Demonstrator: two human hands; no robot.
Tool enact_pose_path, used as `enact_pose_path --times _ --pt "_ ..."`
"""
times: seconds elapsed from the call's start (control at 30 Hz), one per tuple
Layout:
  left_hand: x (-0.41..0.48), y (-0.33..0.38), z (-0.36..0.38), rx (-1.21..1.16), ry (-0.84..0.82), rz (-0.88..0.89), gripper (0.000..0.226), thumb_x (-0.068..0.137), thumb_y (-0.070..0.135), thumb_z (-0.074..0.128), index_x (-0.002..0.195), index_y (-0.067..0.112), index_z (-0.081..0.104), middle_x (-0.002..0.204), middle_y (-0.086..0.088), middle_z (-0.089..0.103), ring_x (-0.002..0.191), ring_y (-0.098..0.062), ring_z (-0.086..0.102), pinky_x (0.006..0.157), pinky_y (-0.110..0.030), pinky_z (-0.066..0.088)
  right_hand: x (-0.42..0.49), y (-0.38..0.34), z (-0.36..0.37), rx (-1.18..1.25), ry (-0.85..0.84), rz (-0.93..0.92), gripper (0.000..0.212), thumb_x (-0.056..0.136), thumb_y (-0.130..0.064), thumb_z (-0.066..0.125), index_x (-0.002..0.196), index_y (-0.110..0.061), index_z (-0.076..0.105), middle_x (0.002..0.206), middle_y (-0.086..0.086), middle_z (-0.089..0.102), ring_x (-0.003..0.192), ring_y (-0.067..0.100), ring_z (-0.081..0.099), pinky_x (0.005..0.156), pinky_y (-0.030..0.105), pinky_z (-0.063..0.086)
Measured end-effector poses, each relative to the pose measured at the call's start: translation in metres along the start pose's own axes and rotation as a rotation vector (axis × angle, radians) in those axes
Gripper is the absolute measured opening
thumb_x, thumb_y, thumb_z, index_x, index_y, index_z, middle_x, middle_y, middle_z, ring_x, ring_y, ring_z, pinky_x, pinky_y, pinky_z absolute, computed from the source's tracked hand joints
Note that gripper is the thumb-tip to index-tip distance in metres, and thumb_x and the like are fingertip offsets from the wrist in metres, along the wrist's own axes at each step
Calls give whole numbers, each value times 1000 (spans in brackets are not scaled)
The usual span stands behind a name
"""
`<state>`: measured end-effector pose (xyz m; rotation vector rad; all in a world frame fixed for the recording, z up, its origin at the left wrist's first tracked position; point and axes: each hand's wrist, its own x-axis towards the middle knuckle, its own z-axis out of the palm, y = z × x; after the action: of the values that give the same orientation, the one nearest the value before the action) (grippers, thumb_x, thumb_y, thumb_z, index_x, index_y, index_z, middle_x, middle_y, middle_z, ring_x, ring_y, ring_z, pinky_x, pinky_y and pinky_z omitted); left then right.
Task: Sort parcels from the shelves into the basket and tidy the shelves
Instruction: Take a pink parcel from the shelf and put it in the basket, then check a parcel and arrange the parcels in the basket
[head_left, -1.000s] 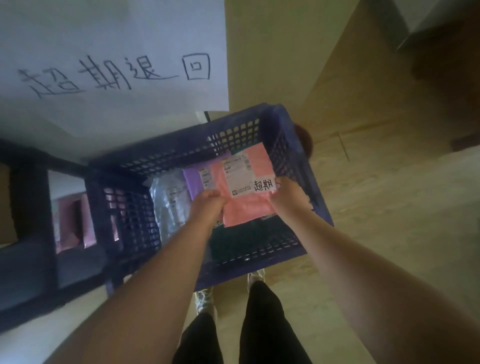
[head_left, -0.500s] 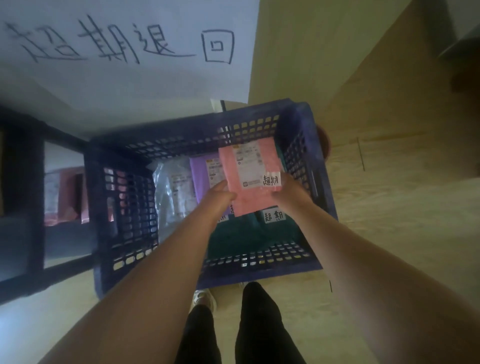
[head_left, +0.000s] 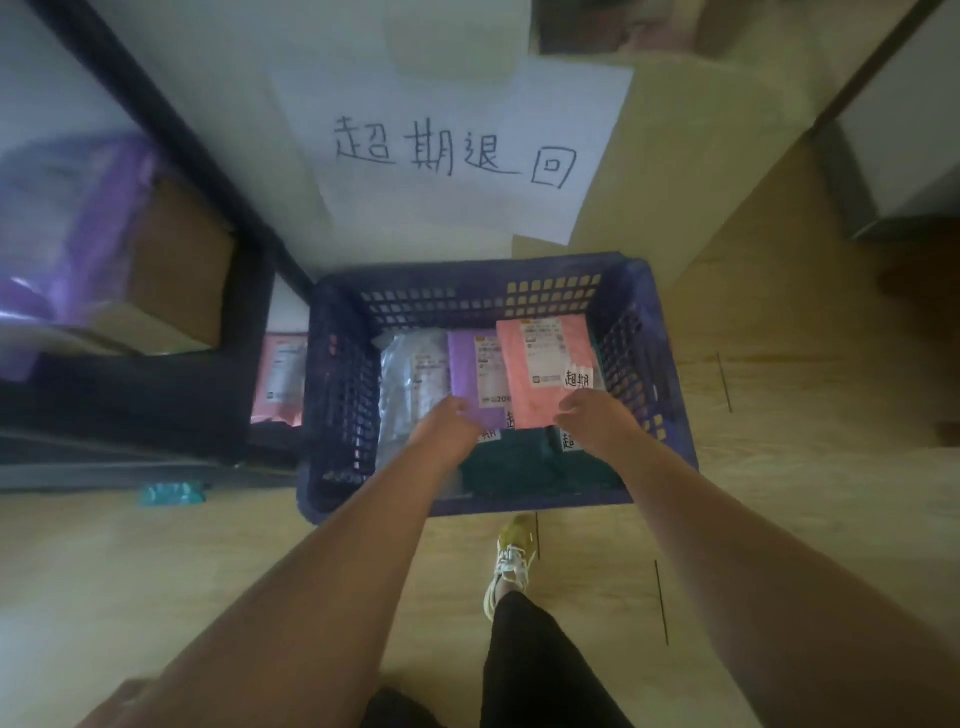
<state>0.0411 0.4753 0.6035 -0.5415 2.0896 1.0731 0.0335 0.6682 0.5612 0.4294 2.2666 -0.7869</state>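
Where the basket stands: the dark blue lattice basket (head_left: 337, 395) sits on the wooden floor (head_left: 779, 457). Its left wall is just beside the black shelf frame (head_left: 156, 410), and a paper sign (head_left: 467, 156) with four handwritten characters hangs behind its far wall.
Pink parcel: the pink parcel (head_left: 540, 374) lies in the basket's far right corner, tilted up against the far wall with its label facing up. A small white handwritten sticker (head_left: 578, 378) sits at its right edge.
Purple parcel: the purple parcel (head_left: 475, 374) lies just left of the pink one, its right edge tucked beneath it.
Clear parcel: the clear parcel (head_left: 410, 384) lies nearer the basket's left wall, touching the purple parcel.
Green parcel: the dark green parcel (head_left: 509, 467) lies along the basket's near wall, partly under the others.
Left hand: the left hand (head_left: 447, 421) hangs over the purple parcel's near edge, fingers loosely curled and holding nothing.
Right hand: the right hand (head_left: 592, 421) is at the pink parcel's near right corner, fingers curled. Whether they pinch the parcel cannot be told.
Shelf: a cardboard box (head_left: 176, 270) stands beside a blurred purple bag (head_left: 78, 223). Lower down, a second pink parcel (head_left: 280, 374) stands just beside the basket's left wall.
Floor: a teal packet (head_left: 171, 493) lies by the shelf's foot. A shoe (head_left: 511, 556) and a black trouser leg (head_left: 530, 649) are near the basket's near wall.
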Motion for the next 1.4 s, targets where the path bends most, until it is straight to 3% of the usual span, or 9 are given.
enact_pose_path --times 0.1,0.2,0.33,0.43,0.53,0.7,1.07,1.17,1.4 --pt "-28 -24 -24 21 1 39 40 96 15 54 136 12 50 128 -13 57 103 -26 60 77 -29 44 -35 -16 15 6 37 -38 31 97 -24 59 125 -11 63 127 11 63 112 28 61 91 32 47" --pt "-58 -64 -52 52 31 85 34 95 13 50 129 14 57 115 -10 62 87 -23 63 70 -27 47 -77 -42 38 6 81 -132 16 96 -19 60 106 -11 69 117 10 66 110 29 61 96 38 47" --pt "-105 -121 -98 182 49 123 37 96 6 45 130 7 59 131 -14 59 119 -31 58 95 -31 48 -133 -83 83 -56 76 -212 18 97 -19 55 80 -13 57 84 6 55 81 24 55 70 33 41" --pt "-139 -170 -144 173 97 129 34 96 4 47 127 3 61 127 -17 62 113 -31 62 93 -32 53 -174 -127 123 -111 69 -286 12 101 -26 53 99 -18 62 94 0 60 87 23 58 65 29 37" --pt "-171 -216 -188 97 175 134 38 96 -1 45 133 2 55 129 -18 61 90 -23 65 65 -10 52 -211 -173 163 -163 57 -350 24 101 -28 53 121 -18 63 111 -1 57 104 23 58 79 28 38" --pt "-205 -283 -255 88 344 104 42 97 4 46 138 8 53 139 -13 54 128 -27 52 103 -29 42 -245 -244 226 -153 36 -468 31 95 -25 63 125 -15 66 125 4 66 114 22 61 84 25 41" --pt "-210 -383 -402 85 591 5 43 91 11 56 133 14 56 136 -8 56 121 -26 54 91 -23 42 -254 -419 312 -180 -33 -701 25 96 -22 58 120 -19 65 119 2 67 108 22 64 91 38 55" --pt "-201 -392 -442 83 629 -9 36 90 11 55 125 9 61 126 -11 62 112 -30 59 88 -28 46 -250 -477 322 -155 -27 -791 31 98 -18 55 128 -17 60 123 1 65 112 19 61 87 28 49" --pt "-177 -403 -539 -32 723 -21 35 95 12 52 129 8 59 133 -12 58 123 -29 54 102 -34 44 -227 -600 351 -154 -12 -902 28 95 -17 59 123 -19 64 118 0 68 110 19 62 91 27 44"
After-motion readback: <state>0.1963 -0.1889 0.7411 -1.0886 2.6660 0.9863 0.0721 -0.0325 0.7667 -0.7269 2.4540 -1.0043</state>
